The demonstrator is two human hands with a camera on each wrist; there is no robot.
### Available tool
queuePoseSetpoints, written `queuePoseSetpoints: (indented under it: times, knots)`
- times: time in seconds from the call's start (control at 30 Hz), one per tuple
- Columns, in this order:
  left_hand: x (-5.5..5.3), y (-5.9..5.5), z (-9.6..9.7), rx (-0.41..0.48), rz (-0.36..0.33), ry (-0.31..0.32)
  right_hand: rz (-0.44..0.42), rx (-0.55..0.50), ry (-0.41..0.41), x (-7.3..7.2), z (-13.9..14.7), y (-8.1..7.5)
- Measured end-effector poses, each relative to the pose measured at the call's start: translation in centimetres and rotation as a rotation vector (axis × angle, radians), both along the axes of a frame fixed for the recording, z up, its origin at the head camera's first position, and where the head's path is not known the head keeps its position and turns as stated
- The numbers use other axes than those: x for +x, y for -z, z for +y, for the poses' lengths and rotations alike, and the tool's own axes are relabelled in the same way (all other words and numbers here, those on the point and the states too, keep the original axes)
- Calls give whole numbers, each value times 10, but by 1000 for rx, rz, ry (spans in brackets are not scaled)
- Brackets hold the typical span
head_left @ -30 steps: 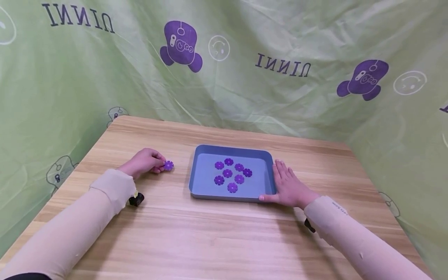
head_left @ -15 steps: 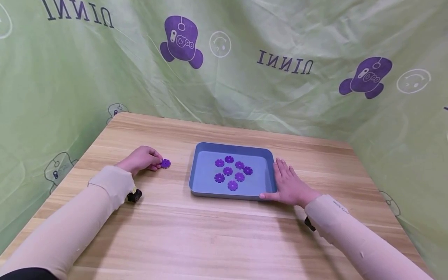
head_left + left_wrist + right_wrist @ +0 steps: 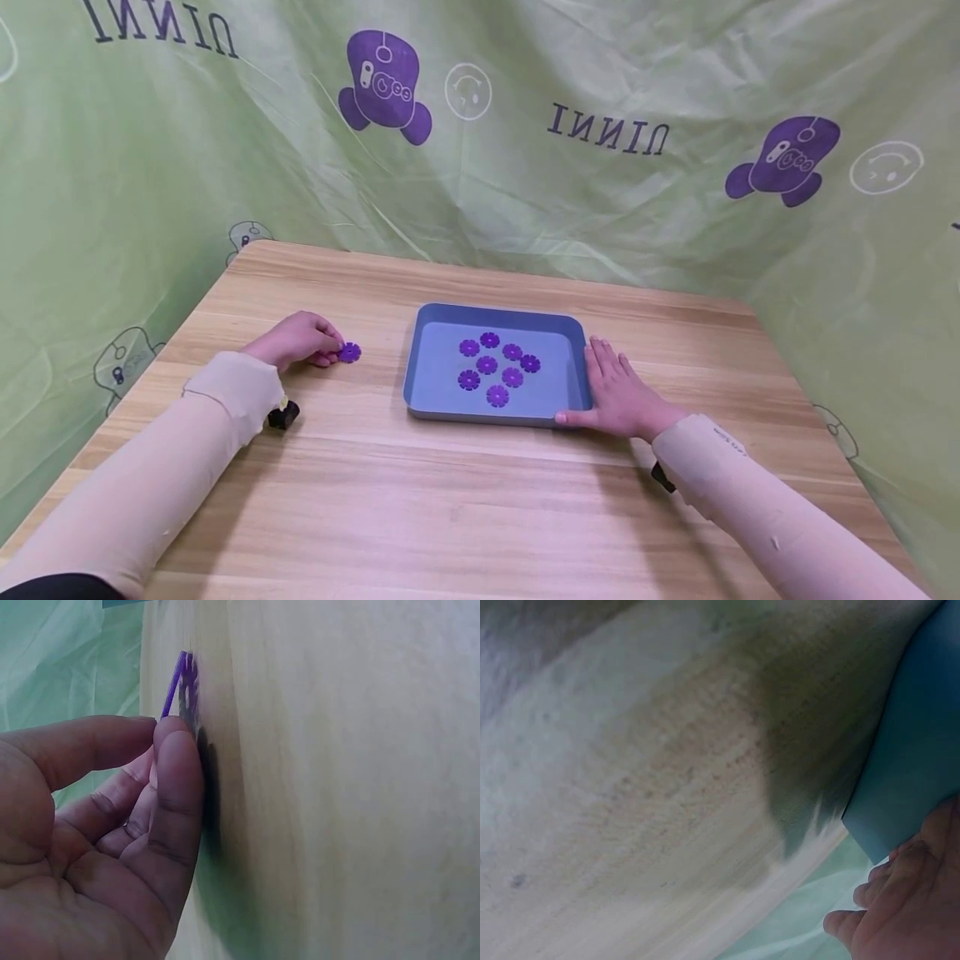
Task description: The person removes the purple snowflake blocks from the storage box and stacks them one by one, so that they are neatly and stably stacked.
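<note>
My left hand (image 3: 303, 337) pinches a purple snowflake disc (image 3: 350, 352) between thumb and fingertips, left of the blue tray. In the left wrist view the disc (image 3: 174, 684) appears edge-on, slightly tilted, close over the wood with its reflection beside it. Several similar purple discs (image 3: 487, 365) lie spread inside the shallow tray (image 3: 480, 421). At the tray's right end rests my right hand (image 3: 618, 392), fingers straight along the outer wall and thumb at the front corner. The right wrist view shows part of that hand (image 3: 911, 900) against the tray's side (image 3: 907, 750).
Both hands work over a wooden table (image 3: 450, 508). A green printed curtain (image 3: 525, 192) hangs behind it and along both sides. Small black wrist devices (image 3: 284, 415) sit under the cuffs.
My left hand has drifted slightly left with the disc, which now looks flatter and closer to the table. My right hand and the tray hold their place; the head view has shifted slightly.
</note>
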State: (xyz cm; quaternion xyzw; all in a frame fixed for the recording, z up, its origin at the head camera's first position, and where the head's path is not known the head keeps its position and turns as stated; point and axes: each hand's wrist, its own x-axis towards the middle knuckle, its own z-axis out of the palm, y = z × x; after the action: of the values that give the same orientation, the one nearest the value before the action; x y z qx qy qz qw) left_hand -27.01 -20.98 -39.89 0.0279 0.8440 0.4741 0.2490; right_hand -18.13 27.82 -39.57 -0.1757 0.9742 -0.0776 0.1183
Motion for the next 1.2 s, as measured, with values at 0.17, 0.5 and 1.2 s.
queuePoseSetpoints:
  times: [0.17, 0.5, 1.2]
  knots:
    - [1, -1, -1, -7, -1, -1, -2, -1, -2, -1, 0, 0]
    - [2, -10, 6, 10, 82, 20, -1, -2, -2, -1, 1, 1]
    - [14, -38, 134, 153, 61, 171, 7, -12, -4, -1, 2, 2]
